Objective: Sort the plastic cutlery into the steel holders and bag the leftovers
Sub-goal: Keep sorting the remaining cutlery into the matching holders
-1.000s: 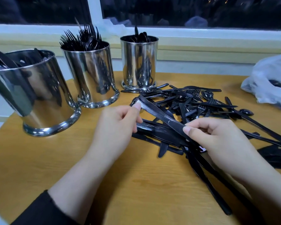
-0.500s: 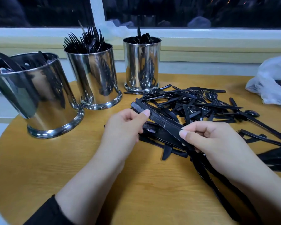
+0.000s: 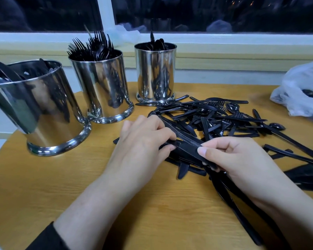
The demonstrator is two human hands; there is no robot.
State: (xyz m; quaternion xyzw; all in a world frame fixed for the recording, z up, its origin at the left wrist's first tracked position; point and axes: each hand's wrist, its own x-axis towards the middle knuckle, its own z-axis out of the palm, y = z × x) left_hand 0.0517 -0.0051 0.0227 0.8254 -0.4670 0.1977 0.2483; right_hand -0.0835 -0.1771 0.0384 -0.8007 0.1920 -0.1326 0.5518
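A heap of black plastic cutlery (image 3: 222, 120) lies on the round wooden table (image 3: 43, 186), right of centre. My left hand (image 3: 143, 139) and my right hand (image 3: 237, 157) both grip a bundle of black knives (image 3: 186, 141) held just above the heap's near edge. Three steel holders stand at the back left: the left holder (image 3: 40, 109) has knives in it, the middle holder (image 3: 101, 87) is full of forks, and the right holder (image 3: 155, 73) has spoons.
A white plastic bag (image 3: 302, 92) with some black cutlery inside lies at the table's right edge. A window sill and dark window run behind the holders. Bare tabletop spreads in front of the holders and under my forearms.
My left hand has slid along the knife bundle toward my right hand and now closes around it. The bundle has dropped lower over the heap.
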